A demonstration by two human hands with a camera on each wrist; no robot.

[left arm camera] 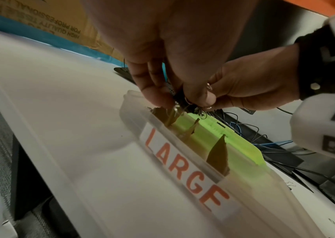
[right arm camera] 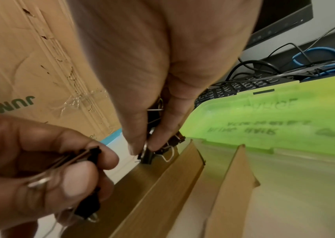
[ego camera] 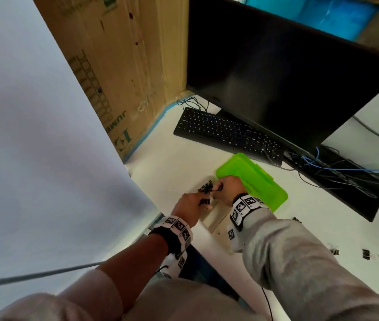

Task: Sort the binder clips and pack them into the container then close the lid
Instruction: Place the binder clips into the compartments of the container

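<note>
While both my hands work over container (left arm camera: 234, 199), step in hand: packing, mid-sort. Container: translucent, labelled LARGE, cardboard dividers (right arm camera: 229, 185) inside; directly under my hands. Green lid (ego camera: 253, 179): swung open, just beyond right hand. Left hand (ego camera: 189, 206): fingers curled, pinching several binder clips (right arm camera: 89, 154). Right hand (ego camera: 227, 188): pinching one clip (right arm camera: 147, 156) at far compartment, above clip pile (ego camera: 205, 187). Loose clips (ego camera: 365, 253): on desk, well right of right arm. Next, I judge: release into correct compartment, fetch strays.

Grey sleeve (ego camera: 299, 258) on the right arm, left forearm bare, both wrists in white bands (ego camera: 246, 205) printed with black square markers.
</note>
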